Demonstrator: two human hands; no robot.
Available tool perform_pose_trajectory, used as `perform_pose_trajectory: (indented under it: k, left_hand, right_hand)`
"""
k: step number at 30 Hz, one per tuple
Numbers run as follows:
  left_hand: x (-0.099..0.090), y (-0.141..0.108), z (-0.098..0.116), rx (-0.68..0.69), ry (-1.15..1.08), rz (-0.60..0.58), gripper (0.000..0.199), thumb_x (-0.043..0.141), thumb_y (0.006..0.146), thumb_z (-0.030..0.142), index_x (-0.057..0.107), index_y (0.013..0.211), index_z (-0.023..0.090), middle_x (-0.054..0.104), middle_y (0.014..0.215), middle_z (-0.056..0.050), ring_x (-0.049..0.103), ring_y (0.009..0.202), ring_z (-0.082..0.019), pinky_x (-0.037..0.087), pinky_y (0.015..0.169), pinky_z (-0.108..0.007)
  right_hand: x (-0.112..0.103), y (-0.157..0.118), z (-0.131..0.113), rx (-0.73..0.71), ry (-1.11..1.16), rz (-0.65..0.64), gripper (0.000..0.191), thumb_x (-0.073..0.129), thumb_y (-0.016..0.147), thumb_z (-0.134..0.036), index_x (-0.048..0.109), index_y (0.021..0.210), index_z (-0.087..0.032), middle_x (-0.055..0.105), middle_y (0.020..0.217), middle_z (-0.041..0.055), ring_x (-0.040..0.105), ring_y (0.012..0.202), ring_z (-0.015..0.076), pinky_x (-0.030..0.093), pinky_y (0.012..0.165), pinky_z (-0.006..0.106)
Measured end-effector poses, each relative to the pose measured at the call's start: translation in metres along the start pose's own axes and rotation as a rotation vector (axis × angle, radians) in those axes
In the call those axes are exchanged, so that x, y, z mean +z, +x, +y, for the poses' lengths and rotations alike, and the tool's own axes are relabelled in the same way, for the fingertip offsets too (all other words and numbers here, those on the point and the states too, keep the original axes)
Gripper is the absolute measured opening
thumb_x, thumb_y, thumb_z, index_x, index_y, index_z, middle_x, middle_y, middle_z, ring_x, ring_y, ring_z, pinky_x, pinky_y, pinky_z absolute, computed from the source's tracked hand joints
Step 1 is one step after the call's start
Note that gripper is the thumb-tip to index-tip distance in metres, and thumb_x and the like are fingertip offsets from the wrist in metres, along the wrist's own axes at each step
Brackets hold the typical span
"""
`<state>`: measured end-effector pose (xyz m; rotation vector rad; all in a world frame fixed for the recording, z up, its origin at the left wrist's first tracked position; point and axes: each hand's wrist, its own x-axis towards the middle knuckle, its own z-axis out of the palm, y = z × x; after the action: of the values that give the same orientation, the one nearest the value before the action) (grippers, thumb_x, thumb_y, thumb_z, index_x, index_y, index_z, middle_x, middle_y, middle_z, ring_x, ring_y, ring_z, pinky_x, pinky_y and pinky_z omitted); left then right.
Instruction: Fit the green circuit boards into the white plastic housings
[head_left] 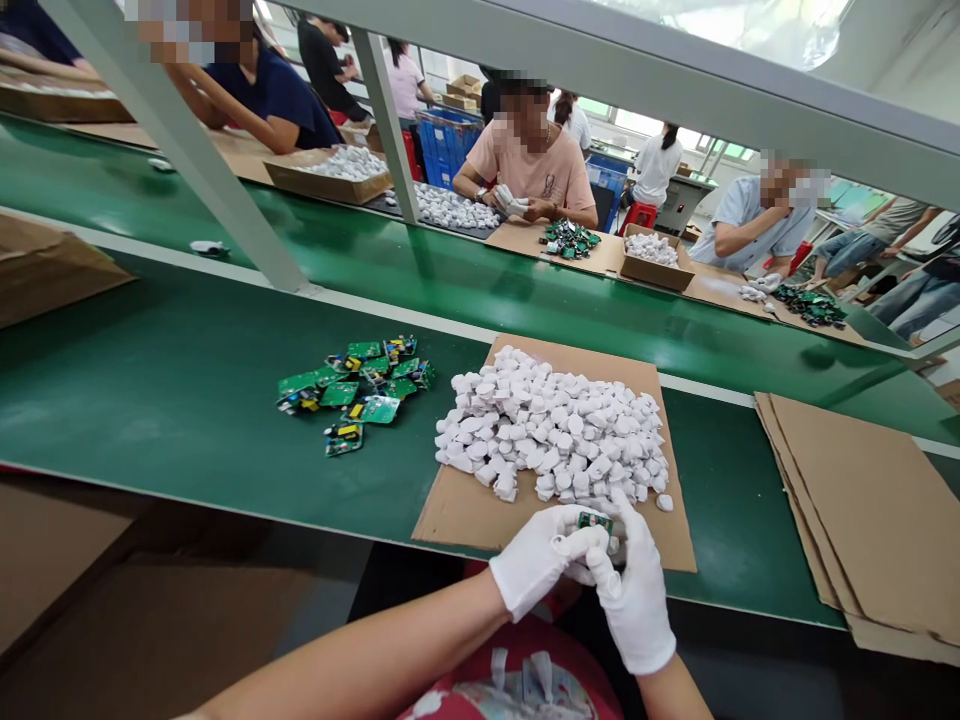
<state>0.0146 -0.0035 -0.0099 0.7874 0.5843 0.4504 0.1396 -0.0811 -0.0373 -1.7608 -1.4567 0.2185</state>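
Green circuit boards (358, 388) are lying in a loose cluster on the left of the green worktop (187, 400), well apart from the hands. Right of them, a heap of white plastic housings (555, 425) is resting on a cardboard sheet (465, 510). At the sheet's near edge, the left hand (541, 555), gloved in white, is closing its fingers around a small white housing with a green circuit board (594, 521) showing at its top. The right hand (636, 590), also gloved, is touching the left and gripping the same piece from the other side. Further right, stacked cardboard sheets (862, 510) are lying flat on the worktop. Across the worktop, other people are sitting at similar heaps.
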Motion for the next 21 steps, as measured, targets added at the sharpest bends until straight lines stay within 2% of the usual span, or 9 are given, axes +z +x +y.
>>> perform_pose_trajectory:
  k: [2, 4, 8, 12, 15, 18, 21]
  left_hand:
    - [0.001, -0.002, 0.0, 0.002, -0.049, -0.032, 0.039, 0.065, 0.069, 0.05, 0.06, 0.077, 0.013, 0.054, 0.065, -0.001, 0.049, 0.056, -0.01, 0.045, 0.059, -0.025]
    - [0.001, -0.004, 0.001, 0.026, -0.054, -0.061, 0.042, 0.058, 0.074, 0.054, 0.061, 0.081, 0.013, 0.056, 0.069, -0.003, 0.05, 0.059, -0.011, 0.044, 0.06, -0.026]
    - [-0.001, -0.005, 0.003, 0.125, 0.108, -0.068, 0.034, 0.061, 0.075, 0.046, 0.058, 0.071, 0.012, 0.052, 0.067, -0.002, 0.045, 0.061, -0.01, 0.04, 0.058, -0.021]
    - [0.0, -0.006, 0.004, 0.078, 0.085, -0.066, 0.031, 0.061, 0.074, 0.042, 0.056, 0.068, 0.012, 0.052, 0.067, -0.001, 0.046, 0.06, -0.01, 0.043, 0.059, -0.021]
    - [0.003, -0.01, 0.006, 0.076, 0.091, -0.071, 0.032, 0.058, 0.076, 0.045, 0.059, 0.082, 0.014, 0.056, 0.076, -0.003, 0.052, 0.067, -0.013, 0.047, 0.064, -0.026]
    - [0.003, -0.015, 0.006, 0.16, 0.197, -0.136, 0.039, 0.054, 0.078, 0.05, 0.06, 0.095, 0.015, 0.06, 0.085, -0.006, 0.055, 0.075, -0.016, 0.047, 0.069, -0.029]
    - [0.0, -0.013, 0.0, 0.214, 0.216, -0.145, 0.037, 0.064, 0.073, 0.043, 0.06, 0.097, 0.015, 0.061, 0.088, -0.005, 0.054, 0.079, -0.016, 0.045, 0.075, -0.029]
  right_hand:
    - [0.001, 0.002, -0.004, 0.042, 0.042, -0.068, 0.044, 0.049, 0.087, -0.035, 0.048, 0.127, -0.018, 0.061, 0.112, 0.0124, 0.06, 0.099, 0.0238, 0.051, 0.083, 0.037]
    - [0.002, 0.001, -0.007, 0.085, 0.075, -0.097, 0.036, 0.049, 0.087, -0.033, 0.054, 0.119, -0.019, 0.066, 0.105, 0.0109, 0.063, 0.091, 0.0216, 0.053, 0.078, 0.033]
    - [0.004, -0.002, -0.004, 0.134, 0.108, -0.051, 0.035, 0.057, 0.08, -0.034, 0.06, 0.111, -0.017, 0.069, 0.098, 0.0105, 0.066, 0.082, 0.0216, 0.055, 0.073, 0.031]
    - [0.003, 0.002, 0.0, 0.173, 0.386, -0.154, 0.044, 0.056, 0.081, -0.042, 0.056, 0.117, -0.017, 0.066, 0.112, 0.0115, 0.063, 0.1, 0.0241, 0.052, 0.085, 0.034]
    - [0.002, 0.005, -0.002, 0.232, 0.552, -0.202, 0.045, 0.051, 0.084, -0.045, 0.055, 0.121, -0.019, 0.062, 0.119, 0.0108, 0.057, 0.112, 0.0249, 0.048, 0.092, 0.036]
    - [0.006, 0.003, -0.001, 0.326, 0.5, -0.185, 0.036, 0.052, 0.085, -0.038, 0.062, 0.114, -0.019, 0.067, 0.111, 0.01, 0.061, 0.105, 0.0239, 0.049, 0.091, 0.035]
    - [0.011, -0.001, 0.002, 0.33, 0.458, -0.157, 0.033, 0.055, 0.083, -0.035, 0.064, 0.11, -0.019, 0.069, 0.106, 0.0097, 0.063, 0.1, 0.024, 0.05, 0.089, 0.034]
